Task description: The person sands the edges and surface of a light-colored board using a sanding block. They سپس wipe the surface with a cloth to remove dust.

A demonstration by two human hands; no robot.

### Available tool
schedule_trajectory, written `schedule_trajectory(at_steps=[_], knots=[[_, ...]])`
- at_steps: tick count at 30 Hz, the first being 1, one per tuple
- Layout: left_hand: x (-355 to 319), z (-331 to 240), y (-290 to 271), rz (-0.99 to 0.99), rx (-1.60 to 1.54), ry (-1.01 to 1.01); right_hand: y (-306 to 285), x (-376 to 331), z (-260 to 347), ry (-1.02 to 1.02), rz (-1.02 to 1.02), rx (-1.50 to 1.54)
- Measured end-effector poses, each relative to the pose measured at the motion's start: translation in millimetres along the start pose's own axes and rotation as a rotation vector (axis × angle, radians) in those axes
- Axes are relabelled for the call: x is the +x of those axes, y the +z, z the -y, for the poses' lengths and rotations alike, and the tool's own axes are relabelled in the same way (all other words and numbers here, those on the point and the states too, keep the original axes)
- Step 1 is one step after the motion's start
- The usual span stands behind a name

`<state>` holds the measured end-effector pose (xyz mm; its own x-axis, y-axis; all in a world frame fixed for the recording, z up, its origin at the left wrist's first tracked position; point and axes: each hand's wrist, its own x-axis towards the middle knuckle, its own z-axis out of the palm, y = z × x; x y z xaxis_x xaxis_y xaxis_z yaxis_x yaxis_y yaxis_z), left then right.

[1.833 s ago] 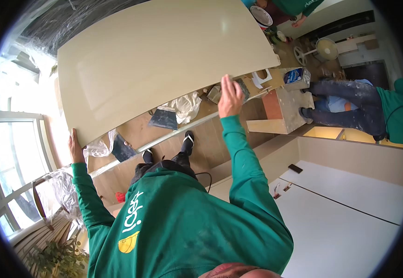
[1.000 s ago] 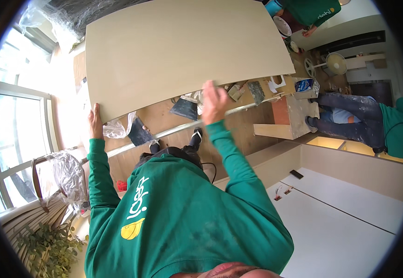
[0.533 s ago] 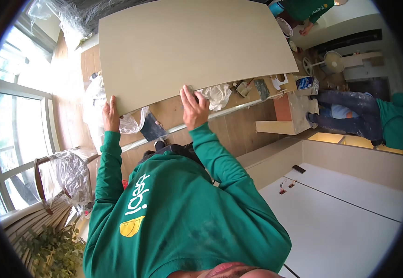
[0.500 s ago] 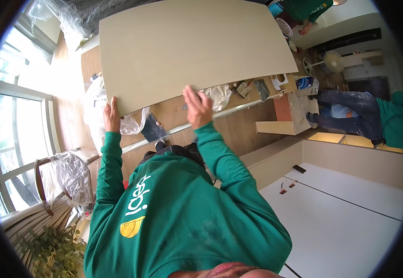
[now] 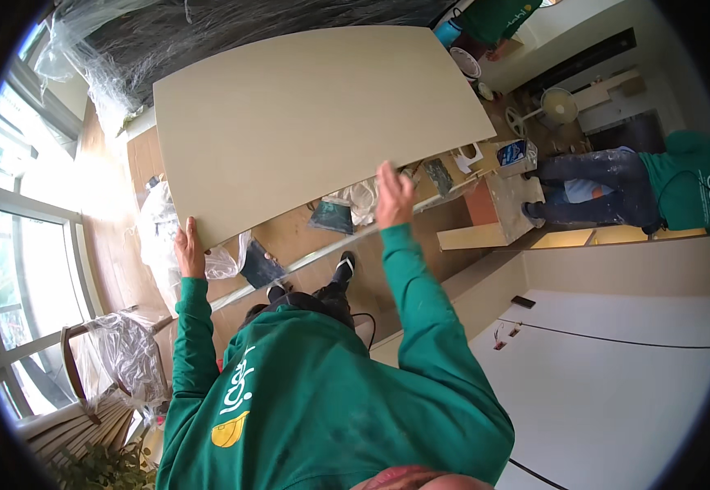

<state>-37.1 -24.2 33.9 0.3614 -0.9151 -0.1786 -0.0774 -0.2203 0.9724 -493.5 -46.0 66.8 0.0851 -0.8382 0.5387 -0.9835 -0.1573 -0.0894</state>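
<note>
A large beige panel (image 5: 314, 122) lies broad and flat in front of me. My left hand (image 5: 190, 247) grips its near left corner, the fingers partly hidden at the edge. My right hand (image 5: 393, 196) is at the panel's near long edge, right of the middle. Its fingers are stretched out and slightly blurred, the tips at the edge; I cannot tell whether they touch it. Below that edge lie crumpled clear plastic (image 5: 363, 200) and a dark flat piece (image 5: 331, 217). Another dark piece (image 5: 262, 264) lies closer to my feet.
Dark plastic sheeting (image 5: 208, 37) spreads beyond the panel. One co-worker in green (image 5: 485, 20) is at the far right; another (image 5: 681, 180) stands by an open wooden box (image 5: 485, 204). A fan (image 5: 559, 106) stands behind. To my left are windows (image 5: 32, 269) and a plastic-wrapped chair (image 5: 122, 355).
My right hand has moved right along the panel's near edge. My left hand stays at the corner. The view has shifted, showing the panel lower and more sheeting behind it.
</note>
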Motion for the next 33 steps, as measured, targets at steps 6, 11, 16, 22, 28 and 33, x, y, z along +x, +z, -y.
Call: schedule_trajectory(at_steps=[6,11,16,22,28,33], knots=[[13.7,36.1,0.6,-0.120,0.040,0.191,15.5,-16.7,63.6,0.065,-0.001,0.168],[2.5,-1.9,-6.5,0.011,0.040,-0.086,13.3,-7.8,-0.7,-0.057,-0.093,0.151],[-3.5,-8.8,7.8,-0.089,-0.011,-0.081,0.8,13.9,-100.7,0.174,-0.134,-0.105],[5.5,7.9,-14.6,-0.016,0.040,-0.126,13.6,-10.2,2.1,-0.053,-0.064,0.141],[6.0,18.4,-8.9,-0.138,0.040,-0.103,-1.7,17.9,-145.8,0.160,-0.105,-0.034],[0.2,5.3,-10.6,-0.084,0.046,-0.109,2.3,-8.1,-61.6,-0.018,-0.053,0.231]])
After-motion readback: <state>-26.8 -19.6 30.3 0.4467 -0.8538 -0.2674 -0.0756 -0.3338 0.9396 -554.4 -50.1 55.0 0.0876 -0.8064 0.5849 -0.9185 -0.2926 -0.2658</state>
